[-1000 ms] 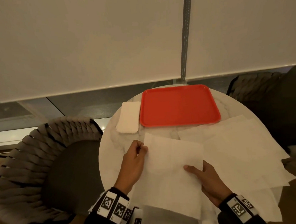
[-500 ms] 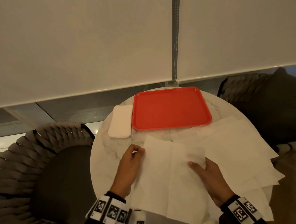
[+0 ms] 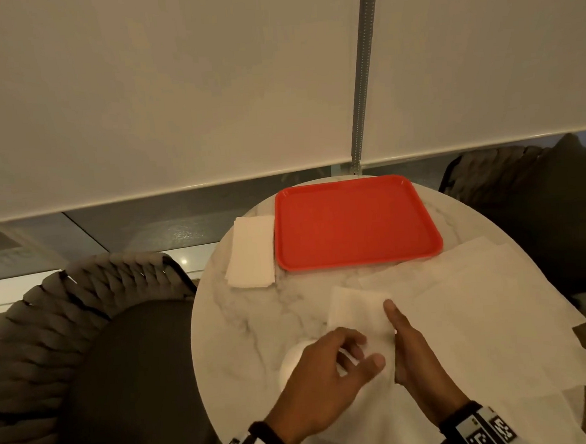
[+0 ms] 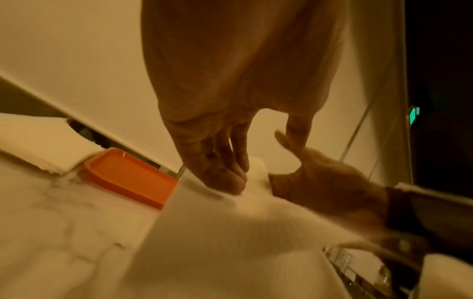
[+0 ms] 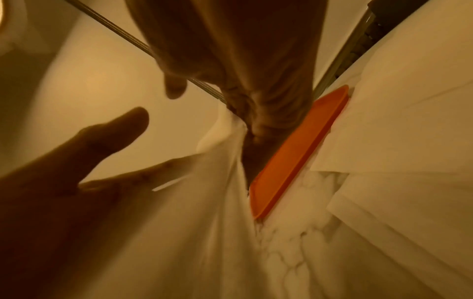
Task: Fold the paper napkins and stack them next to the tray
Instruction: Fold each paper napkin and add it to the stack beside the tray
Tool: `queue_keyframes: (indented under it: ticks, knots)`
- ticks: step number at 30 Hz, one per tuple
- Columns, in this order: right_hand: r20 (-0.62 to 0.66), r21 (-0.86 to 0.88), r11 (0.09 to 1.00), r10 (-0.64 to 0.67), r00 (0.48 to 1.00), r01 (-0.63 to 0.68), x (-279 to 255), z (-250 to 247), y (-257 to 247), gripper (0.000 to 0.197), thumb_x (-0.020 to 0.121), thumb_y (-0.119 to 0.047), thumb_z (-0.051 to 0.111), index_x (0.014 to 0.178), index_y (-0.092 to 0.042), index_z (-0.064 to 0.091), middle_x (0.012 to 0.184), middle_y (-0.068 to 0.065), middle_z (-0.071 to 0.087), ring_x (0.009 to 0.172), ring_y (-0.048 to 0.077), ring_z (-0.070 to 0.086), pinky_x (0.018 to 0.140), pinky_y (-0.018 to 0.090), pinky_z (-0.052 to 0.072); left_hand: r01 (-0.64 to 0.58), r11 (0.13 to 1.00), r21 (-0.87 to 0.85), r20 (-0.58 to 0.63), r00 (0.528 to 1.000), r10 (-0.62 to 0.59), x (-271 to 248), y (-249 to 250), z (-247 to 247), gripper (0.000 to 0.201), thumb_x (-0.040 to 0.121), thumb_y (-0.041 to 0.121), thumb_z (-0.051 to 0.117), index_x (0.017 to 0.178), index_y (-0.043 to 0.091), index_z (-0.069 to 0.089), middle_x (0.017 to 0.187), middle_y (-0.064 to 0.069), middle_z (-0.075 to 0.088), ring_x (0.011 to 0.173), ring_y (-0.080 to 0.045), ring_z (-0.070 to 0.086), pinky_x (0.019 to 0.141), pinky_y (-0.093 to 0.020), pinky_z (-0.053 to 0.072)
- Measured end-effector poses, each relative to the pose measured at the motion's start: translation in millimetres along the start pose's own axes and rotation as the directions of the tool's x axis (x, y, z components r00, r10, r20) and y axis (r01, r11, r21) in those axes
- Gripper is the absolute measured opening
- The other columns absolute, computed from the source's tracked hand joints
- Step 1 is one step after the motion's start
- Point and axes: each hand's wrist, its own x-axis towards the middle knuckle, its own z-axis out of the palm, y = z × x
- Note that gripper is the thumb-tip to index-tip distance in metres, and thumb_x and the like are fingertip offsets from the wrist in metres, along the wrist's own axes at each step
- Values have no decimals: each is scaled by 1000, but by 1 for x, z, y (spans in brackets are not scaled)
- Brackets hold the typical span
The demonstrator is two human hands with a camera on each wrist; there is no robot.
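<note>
A white paper napkin point(image 3: 355, 312) lies doubled over on the marble table point(image 3: 250, 327), in front of the red tray point(image 3: 353, 221). My left hand point(image 3: 356, 355) lies across its near part with spread fingers pressing down; the left wrist view shows the fingertips point(image 4: 230, 178) on the paper. My right hand point(image 3: 403, 335) holds the napkin's right edge, thumb on top and fingers hidden beneath; in the right wrist view the paper point(image 5: 225, 141) bunches up at its curled fingers. A stack of folded napkins point(image 3: 250, 252) sits against the tray's left side.
Several unfolded napkins point(image 3: 479, 320) overlap on the right half of the table and hang over its edge. A woven dark chair point(image 3: 86, 337) stands to the left, another chair point(image 3: 531, 207) at the far right. Window blinds hang behind the table.
The napkin, spread flat before, is now folded over to about half its width. My left hand has moved from its far left corner rightward to beside my right hand.
</note>
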Motion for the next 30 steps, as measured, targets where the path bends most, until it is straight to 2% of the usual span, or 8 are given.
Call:
queue_keyframes:
  ticks: [5, 10, 14, 17, 20, 23, 27, 30]
  knots:
    - [-129, -211, 970, -153, 980, 124, 25, 30, 7, 43, 81, -28, 78, 121, -21, 64, 108, -6, 75, 97, 14, 72, 85, 39, 59, -12, 994, -107, -317, 948, -23, 19, -39, -47, 26, 84, 49, 71, 105, 36, 63, 98, 12, 63, 87, -8, 61, 73, -23, 53]
    - [-155, -245, 963, -155, 976, 114, 60, 63, 5, 39, 82, -26, 76, 119, -25, 64, 109, -7, 75, 100, 14, 71, 88, 41, 58, 256, 911, -323, -11, 962, -275, 50, -76, -92, 11, 89, 30, 73, 98, 24, 72, 97, 2, 74, 81, -9, 69, 73, -26, 56]
    - [-209, -233, 967, -151, 966, 101, 79, 68, -3, 21, 85, -18, 73, 106, -21, 69, 91, 1, 77, 79, 24, 74, 69, 37, 61, 203, 871, -448, -162, 939, -302, 94, -91, -136, 12, 92, 17, 70, 99, 8, 72, 94, -9, 75, 80, -17, 70, 71, -29, 58]
    - [-333, -410, 907, -250, 909, 99, 81, 42, 6, 20, 80, -13, 77, 94, -27, 70, 83, 1, 74, 64, 18, 70, 60, 20, 52, 228, 817, -530, -197, 904, -379, 144, -107, -179, 14, 93, 18, 67, 102, 6, 70, 99, -9, 76, 89, -24, 72, 77, -36, 60]
    - [-446, -610, 789, -270, 853, -69, 71, 13, 24, 33, 67, -11, 87, 74, -37, 67, 72, -16, 67, 60, 14, 61, 55, 8, 43, 261, 839, -477, -276, 862, -425, 196, -135, -211, 15, 93, 18, 69, 104, 8, 70, 95, -9, 73, 84, -21, 67, 71, -32, 55]
    - [-469, -676, 685, -119, 875, -270, 68, -35, 73, 49, 49, -8, 97, 69, -41, 67, 74, -11, 62, 55, 10, 57, 54, 11, 42, 317, 875, -367, -348, 825, -445, 233, -158, -227, 21, 92, 19, 70, 109, 6, 70, 89, -8, 70, 74, -18, 61, 68, -33, 55]
    - [-368, -863, 490, -441, 819, -124, 75, -100, 164, 41, 84, -53, 68, 99, -77, 39, 60, -3, 44, 55, -8, 44, 64, 6, 39, 370, 927, -54, -443, 823, -354, 249, -170, -227, 24, 93, 24, 68, 110, 7, 70, 96, -1, 67, 88, -18, 60, 83, -29, 45]
    - [-329, -836, 535, -310, 892, -122, 64, -58, 141, 66, 56, -29, 95, 88, -58, 45, 52, -2, 42, 67, 1, 47, 70, -10, 27, 392, 920, 17, -501, 800, -332, 244, -169, -222, 27, 91, 31, 69, 110, 11, 65, 93, -1, 63, 90, -21, 59, 81, -31, 44]
